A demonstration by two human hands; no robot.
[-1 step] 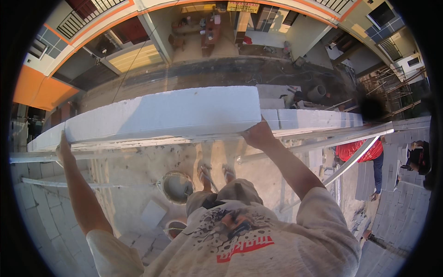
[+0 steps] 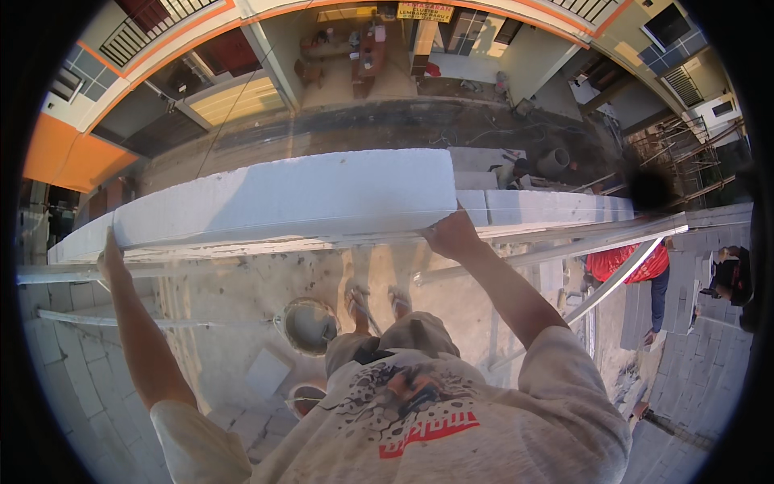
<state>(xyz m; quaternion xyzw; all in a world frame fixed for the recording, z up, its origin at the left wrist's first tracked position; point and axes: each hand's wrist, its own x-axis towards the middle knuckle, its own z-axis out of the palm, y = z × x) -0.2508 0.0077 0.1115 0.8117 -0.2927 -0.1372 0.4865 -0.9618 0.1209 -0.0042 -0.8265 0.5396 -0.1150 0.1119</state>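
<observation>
- Between the fingers of left hand (image 2: 111, 256) and right hand (image 2: 453, 237), both grasping its ends: long white rectangular block (image 2: 314, 195), atop white block wall (image 2: 564, 208); far-side fingertips hidden.
- Step, judged: aligning block; next move calls for level, even pressure.
- Below fingers: round grey bucket (image 2: 284, 321), grey mix (image 2: 306, 330) inside; smaller round bucket (image 2: 293, 397), contents unclear.

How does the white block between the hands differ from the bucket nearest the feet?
The white block is long and flat-faced; the bucket is round. The left hand and right hand touch the block, but not the bucket. The block is higher than the bucket.
</observation>
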